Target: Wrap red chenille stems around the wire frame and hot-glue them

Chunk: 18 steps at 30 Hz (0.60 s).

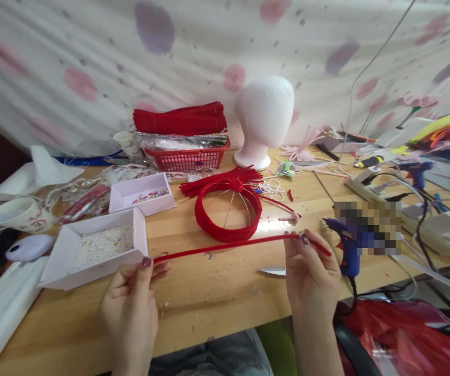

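Note:
A red pipe cleaner (pixel 220 246) is stretched nearly level between my two hands, above the front of the wooden table. My left hand (pixel 133 303) pinches its left end between thumb and fingers. Near its other end, my right hand (pixel 311 271) grips it, and a short tail sticks out past the thumb. Just behind the pipe cleaner stands a red-wrapped ring frame (pixel 228 230) with thin wires meeting at a red knot on top. A bundle of red pipe cleaners (pixel 197 184) lies behind the ring. A metal blade (pixel 272 271) shows partly beside my right wrist.
White boxes of pearl beads (pixel 65 256) and gems (pixel 120 193) stand left. A red basket (pixel 187 159) and a white foam head (pixel 266 115) are at the back. A blue glue gun (pixel 350 258), power strip (pixel 385 209) and cables lie right.

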Tool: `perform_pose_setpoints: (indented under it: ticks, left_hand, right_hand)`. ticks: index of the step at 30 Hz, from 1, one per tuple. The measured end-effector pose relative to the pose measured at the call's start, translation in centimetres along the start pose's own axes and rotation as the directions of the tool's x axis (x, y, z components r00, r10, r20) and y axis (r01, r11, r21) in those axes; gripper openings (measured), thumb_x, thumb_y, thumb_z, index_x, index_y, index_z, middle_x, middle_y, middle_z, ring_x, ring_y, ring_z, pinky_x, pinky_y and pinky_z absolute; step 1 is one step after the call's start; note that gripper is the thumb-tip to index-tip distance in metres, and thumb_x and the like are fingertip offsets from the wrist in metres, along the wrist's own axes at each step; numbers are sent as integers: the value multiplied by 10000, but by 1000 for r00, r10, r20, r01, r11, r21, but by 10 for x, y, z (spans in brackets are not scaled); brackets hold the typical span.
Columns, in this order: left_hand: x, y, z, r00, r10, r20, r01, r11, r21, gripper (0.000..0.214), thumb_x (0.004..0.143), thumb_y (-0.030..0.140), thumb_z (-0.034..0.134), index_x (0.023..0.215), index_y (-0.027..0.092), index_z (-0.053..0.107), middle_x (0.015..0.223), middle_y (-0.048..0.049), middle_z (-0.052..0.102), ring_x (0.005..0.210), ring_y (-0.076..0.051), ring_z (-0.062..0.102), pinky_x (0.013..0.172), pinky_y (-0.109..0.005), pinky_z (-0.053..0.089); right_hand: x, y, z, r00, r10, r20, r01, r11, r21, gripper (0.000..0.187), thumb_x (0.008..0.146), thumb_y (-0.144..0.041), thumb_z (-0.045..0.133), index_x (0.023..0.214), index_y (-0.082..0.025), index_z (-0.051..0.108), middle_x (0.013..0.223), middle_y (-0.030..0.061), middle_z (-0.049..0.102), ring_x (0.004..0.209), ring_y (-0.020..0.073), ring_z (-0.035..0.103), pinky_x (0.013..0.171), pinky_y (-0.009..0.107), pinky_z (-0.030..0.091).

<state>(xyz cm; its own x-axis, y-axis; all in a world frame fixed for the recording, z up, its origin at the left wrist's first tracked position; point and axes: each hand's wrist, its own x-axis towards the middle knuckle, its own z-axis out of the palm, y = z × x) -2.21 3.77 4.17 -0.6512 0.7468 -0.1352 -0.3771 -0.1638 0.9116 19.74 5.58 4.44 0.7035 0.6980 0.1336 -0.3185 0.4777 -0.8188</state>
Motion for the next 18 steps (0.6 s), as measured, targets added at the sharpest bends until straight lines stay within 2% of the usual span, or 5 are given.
perform_pose_setpoints:
  ticks: [4, 8, 11, 14, 18]
  left_hand:
    - [-2, 0, -2, 991, 134, -20, -129, 980, 150, 293, 643, 308, 903, 746, 160, 672, 693, -24, 777, 617, -137, 743, 639, -165, 590]
    - [7, 5, -6, 994, 8, 105, -15, 997, 69, 447, 443, 373, 978, 667, 167, 651, 596, 1, 740, 489, -129, 694, 533, -161, 578]
    - [13, 8, -12, 963, -150, 225, 124, 984, 125, 510, 348, 349, 999, 694, 175, 667, 568, -6, 727, 426, -131, 655, 468, -175, 565]
    - [12, 7, -19, 958, -158, 240, 88, 956, 278, 499, 410, 310, 991, 807, 187, 714, 626, -43, 755, 499, -176, 705, 463, -180, 563]
    - [8, 5, -26, 966, -46, 254, -42, 944, 328, 352, 478, 293, 968, 707, 177, 728, 646, -54, 752, 559, -196, 725, 525, -204, 593]
  right_hand:
    - [-1, -1, 1, 964, -263, -46, 246, 942, -230, 129, 707, -169, 828, 821, -210, 783, 837, 3, 734, 798, 143, 696, 849, 333, 595]
    - [7, -17, -12, 999, 29, 15, -30, 999, 28, 354, 619, -181, 863, 957, -220, 768, 777, -23, 690, 730, 95, 675, 768, 234, 606]
    - [10, -29, -19, 959, 260, 110, -276, 945, 173, 392, 633, -182, 845, 1008, -211, 735, 826, -16, 658, 771, 80, 669, 818, 201, 609]
    - [11, -33, -17, 906, 385, 175, -419, 873, 249, 290, 707, -182, 799, 978, -222, 705, 857, 1, 652, 767, 94, 660, 836, 232, 627]
    - [17, -29, -12, 871, 443, 211, -490, 803, 339, 243, 735, -108, 760, 938, -219, 686, 849, -1, 657, 736, 85, 642, 811, 198, 623]
